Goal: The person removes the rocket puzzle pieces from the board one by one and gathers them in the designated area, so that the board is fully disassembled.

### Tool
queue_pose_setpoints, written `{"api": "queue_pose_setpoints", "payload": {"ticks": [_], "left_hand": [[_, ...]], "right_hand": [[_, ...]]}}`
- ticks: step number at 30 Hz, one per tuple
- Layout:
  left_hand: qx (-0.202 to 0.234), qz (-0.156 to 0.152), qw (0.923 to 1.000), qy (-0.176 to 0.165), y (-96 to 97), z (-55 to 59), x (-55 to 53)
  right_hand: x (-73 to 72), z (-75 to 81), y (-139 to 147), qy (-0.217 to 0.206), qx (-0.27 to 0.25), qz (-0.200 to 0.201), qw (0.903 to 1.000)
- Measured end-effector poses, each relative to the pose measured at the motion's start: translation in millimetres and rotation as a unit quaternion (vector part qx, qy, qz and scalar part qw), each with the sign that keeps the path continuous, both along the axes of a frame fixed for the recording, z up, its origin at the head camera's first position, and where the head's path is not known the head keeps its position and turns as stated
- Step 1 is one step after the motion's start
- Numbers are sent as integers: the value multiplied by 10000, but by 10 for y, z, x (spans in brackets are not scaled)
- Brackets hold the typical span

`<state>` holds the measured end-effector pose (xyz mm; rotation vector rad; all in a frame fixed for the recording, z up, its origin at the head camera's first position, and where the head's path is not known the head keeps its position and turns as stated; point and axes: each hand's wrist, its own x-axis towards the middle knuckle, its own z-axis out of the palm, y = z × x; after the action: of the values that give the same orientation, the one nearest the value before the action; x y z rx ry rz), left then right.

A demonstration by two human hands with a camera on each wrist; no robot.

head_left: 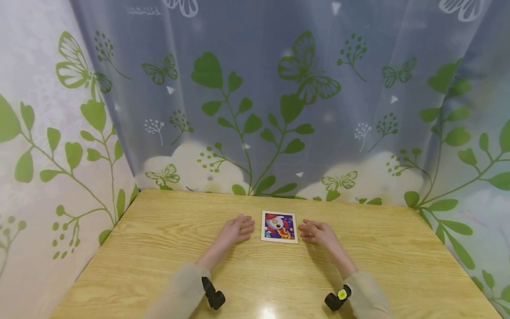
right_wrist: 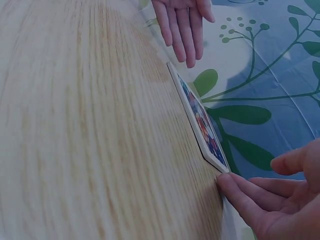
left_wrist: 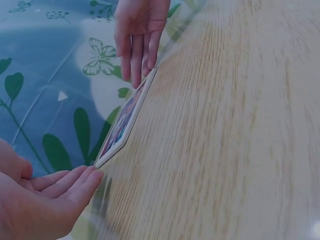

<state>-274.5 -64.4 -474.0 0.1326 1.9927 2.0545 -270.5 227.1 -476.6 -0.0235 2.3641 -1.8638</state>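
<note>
behind a pale yellow wood-grained table [head_left: 159, 235] hangs a blue-grey cloth [head_left: 255, 40] printed with green leaves and butterflies; paler printed cloth [head_left: 36, 177] closes in the left side. on the table, toward its far edge, lies a square, cream-bordered picture tile [head_left: 280, 227] showing a red-and-white rocket with orange flame on purple. the bare left hand [head_left: 237, 230] and the bare right hand [head_left: 318, 234] flank it, fingers extended and pinching nothing. beige sleeves [head_left: 183, 283] cover the forearms, and a black device [head_left: 215, 299] sits at the left cuff, another black one with a yellow patch [head_left: 341, 294] at the right.

the head view gives the tile's whole picture; both wrist views show it edge-on, revealing its thin pale side, and the right wrist view shows the right thumb held away from the fingers.

the head view shows a slim gap by the left fingertips; whether the right fingertips touch the tile i cannot tell. the sleeves run off the bottom, and the tile's picture is too slanted to read in the wrist views.
</note>
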Motion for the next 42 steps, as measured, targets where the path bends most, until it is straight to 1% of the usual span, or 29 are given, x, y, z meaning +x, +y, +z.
{"api": "queue_pose_setpoints", "payload": {"ticks": [4,8,12,15,17,25,30,35,42], "left_hand": [[100,-97,9999,-79,54,-23,1],[231,-204,9994,-171,91,-35,4],[225,-356,9986,-316,119,-28,12],[162,-401,9985,-336,129,-19,23],[136,-383,9986,-332,132,-12,28],[38,-260,9991,-340,125,-13,40],[14,-258,9991,-330,119,-28,54],[-33,-209,9995,-225,119,-36,79],[-49,-189,9996,-215,108,-38,101]], "right_hand": [[2,3,12,-4,-484,209,9986],[-8,12,-22,-163,-605,254,9977],[-7,18,-71,-382,-340,142,9986],[6,22,-76,-436,-221,170,9987],[12,23,-75,-444,-208,140,9987],[28,16,-79,-370,-137,278,9988],[74,44,-101,-319,-58,254,9991],[96,46,-111,-239,28,306,9992],[153,46,-99,-277,70,359,9989]]}}
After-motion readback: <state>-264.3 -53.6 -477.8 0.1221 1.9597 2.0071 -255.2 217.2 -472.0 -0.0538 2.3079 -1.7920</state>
